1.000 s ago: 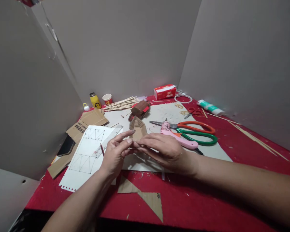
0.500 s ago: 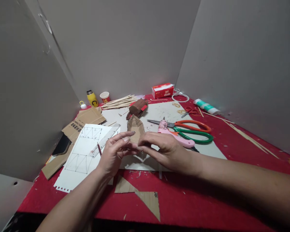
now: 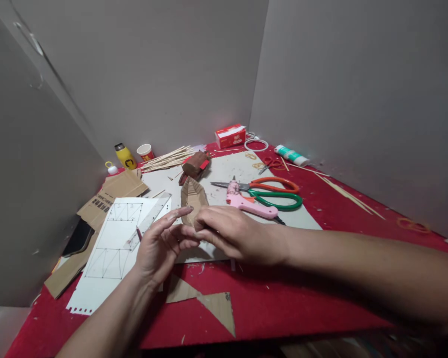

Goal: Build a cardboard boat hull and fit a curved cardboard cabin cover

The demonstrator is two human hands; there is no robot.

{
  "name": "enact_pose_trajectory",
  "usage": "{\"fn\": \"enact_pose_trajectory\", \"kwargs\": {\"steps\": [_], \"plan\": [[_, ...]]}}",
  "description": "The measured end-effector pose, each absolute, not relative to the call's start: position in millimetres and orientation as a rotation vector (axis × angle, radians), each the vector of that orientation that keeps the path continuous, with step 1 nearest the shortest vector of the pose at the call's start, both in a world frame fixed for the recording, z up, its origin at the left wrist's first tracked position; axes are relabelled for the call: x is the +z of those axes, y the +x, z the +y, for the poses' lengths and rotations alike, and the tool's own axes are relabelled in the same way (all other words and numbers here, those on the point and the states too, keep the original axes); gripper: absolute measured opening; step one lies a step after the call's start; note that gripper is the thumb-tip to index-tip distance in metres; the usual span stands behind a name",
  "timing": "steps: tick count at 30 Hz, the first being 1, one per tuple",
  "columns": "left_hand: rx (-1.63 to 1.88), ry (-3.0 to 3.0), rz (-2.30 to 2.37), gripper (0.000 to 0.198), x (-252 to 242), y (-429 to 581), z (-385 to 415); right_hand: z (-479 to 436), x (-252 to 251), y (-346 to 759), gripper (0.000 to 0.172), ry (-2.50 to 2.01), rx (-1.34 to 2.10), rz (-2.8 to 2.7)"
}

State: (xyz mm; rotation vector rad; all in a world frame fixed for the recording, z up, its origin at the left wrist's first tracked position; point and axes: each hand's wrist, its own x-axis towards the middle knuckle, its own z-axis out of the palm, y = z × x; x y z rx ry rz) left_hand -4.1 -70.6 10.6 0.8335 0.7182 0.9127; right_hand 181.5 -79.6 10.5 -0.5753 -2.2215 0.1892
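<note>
So the boat-shaped cardboard piece (image 3: 196, 198) is in the middle of everything, over the white sheet (image 3: 233, 164), its far tip just in front of a brown thing with red patches (image 3: 197, 165). Its near end is hidden behind the hands, so can't tell if it's lifted or lying flat.

Right hand (image 3: 242, 236): a second ago those fingers were stretched out flat-ish, now they've curled in, thumb and index pinched together right by the left fingertips. Anything between them? Can't see. Left hand (image 3: 159, 246) has its index finger reaching over to the cardboard, apart from its other curved fingers; can't tell if it's gripping. To me that reads as fiddly fingertip work at the near end, no tools involved.

The view's swung too, so everything sits further left, but the stuff on the bench (image 3: 283, 298) looks unmoved. Pink glue gun (image 3: 252, 205) and big scissors (image 3: 244, 187) lie untouched to the right, truss drawing (image 3: 108, 236) to the left, two cardboard offcuts (image 3: 220, 308) near the front edge.
</note>
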Motion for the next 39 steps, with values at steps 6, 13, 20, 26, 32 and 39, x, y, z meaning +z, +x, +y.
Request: {"fn": "enact_pose_trajectory", "kwargs": {"steps": [6, 13, 20, 26, 32, 39], "plan": [[1.102, 0.745, 0.769, 0.024, 17.5, -5.6, -65.2, -90.1, 4.7, 176.6, 0.019, -0.359, 0.041, -2.228], [1.372, 0.663, 0.791, 0.025, 22.9, -20.5, -43.3, -108.9, 13.5, 174.0, 0.028, -0.142, 0.109, -2.349], [1.344, 0.684, 0.822, 0.013, 19.0, -17.9, -41.8, -110.8, 11.7, 177.7, 0.031, -0.130, 0.185, -2.376], [1.422, 0.639, 0.812, 0.003, 13.4, -24.8, -29.2, -113.0, 13.0, 176.6, 0.023, -0.177, 0.214, -2.396], [1.490, 0.652, 0.769, 0.010, 15.4, -30.8, -24.4, -121.8, 22.3, 181.8, 0.025, -0.304, 0.109, -2.414], [1.490, 0.756, 0.722, 0.031, 18.2, -31.0, -29.5, -150.3, 23.3, 206.4, 0.034, -0.514, 0.043, -2.348]]}}
